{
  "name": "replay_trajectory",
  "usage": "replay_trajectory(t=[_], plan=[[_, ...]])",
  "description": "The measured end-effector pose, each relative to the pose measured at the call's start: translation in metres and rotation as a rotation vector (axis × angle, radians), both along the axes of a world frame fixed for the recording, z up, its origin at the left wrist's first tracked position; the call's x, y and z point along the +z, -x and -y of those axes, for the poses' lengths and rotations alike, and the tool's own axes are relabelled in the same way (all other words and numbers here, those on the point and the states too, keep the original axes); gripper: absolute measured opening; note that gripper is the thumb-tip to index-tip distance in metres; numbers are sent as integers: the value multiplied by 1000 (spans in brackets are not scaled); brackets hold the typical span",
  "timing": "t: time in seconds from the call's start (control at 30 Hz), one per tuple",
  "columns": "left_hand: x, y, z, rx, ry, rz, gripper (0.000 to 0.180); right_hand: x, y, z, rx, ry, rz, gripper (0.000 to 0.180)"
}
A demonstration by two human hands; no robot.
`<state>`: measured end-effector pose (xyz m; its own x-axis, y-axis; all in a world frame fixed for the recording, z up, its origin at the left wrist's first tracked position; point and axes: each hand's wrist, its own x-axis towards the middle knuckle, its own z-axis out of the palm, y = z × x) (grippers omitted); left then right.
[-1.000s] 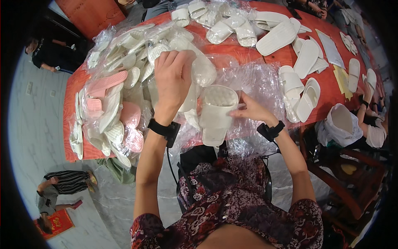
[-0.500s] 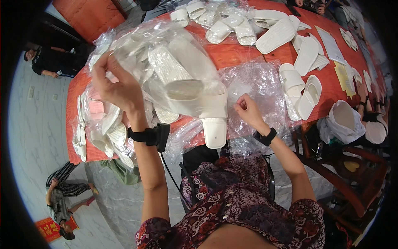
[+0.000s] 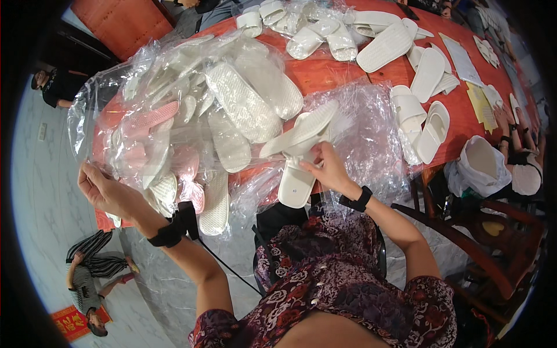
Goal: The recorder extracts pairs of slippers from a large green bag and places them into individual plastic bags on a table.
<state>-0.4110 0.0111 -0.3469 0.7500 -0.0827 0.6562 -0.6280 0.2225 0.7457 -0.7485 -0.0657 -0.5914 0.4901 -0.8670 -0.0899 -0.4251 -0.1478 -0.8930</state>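
My left hand (image 3: pixel 110 192) is at the table's left edge, its fingers pinched on the edge of a clear plastic bag (image 3: pixel 87 116) that stretches over a heap of slippers. My right hand (image 3: pixel 333 168) is closed on a white slipper (image 3: pixel 295 188), thumb and fingers at its strap; its sole end points toward me. Another white slipper (image 3: pixel 301 130) lies tilted across it, just beyond my fingers. Under the film are white slippers (image 3: pixel 241 101) and pink slippers (image 3: pixel 152 116), partly blurred by the shiny plastic.
The red table (image 3: pixel 325 75) holds more white slippers (image 3: pixel 386 49) at the back and right. Clear film (image 3: pixel 368 127) lies right of my hand. Beyond are a white sheet (image 3: pixel 461 61), a yellow paper (image 3: pixel 481 107), a bag-lined bin (image 3: pixel 481 159) and a wooden chair (image 3: pixel 464 243). Other people are nearby.
My left hand has moved left and toward me, drawing the bag's edge out over the heap. My right hand has moved left onto the white slipper, and a second slipper now shows beyond it.
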Motion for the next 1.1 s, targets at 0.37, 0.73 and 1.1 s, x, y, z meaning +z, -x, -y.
replay_trajectory(t=[0.37, 0.73, 1.1], plan=[[-2, -27, -28, -676, -172, -434, 16, 34, 52, 41, -71, -197, 267, 33], [-28, 120, 50, -1006, -529, -131, 10, 126, 56, 2, 402, -250, 525, 75], [-123, 167, 95, -756, -736, 582, 21, 88, 123, 27, -129, -233, 320, 14]])
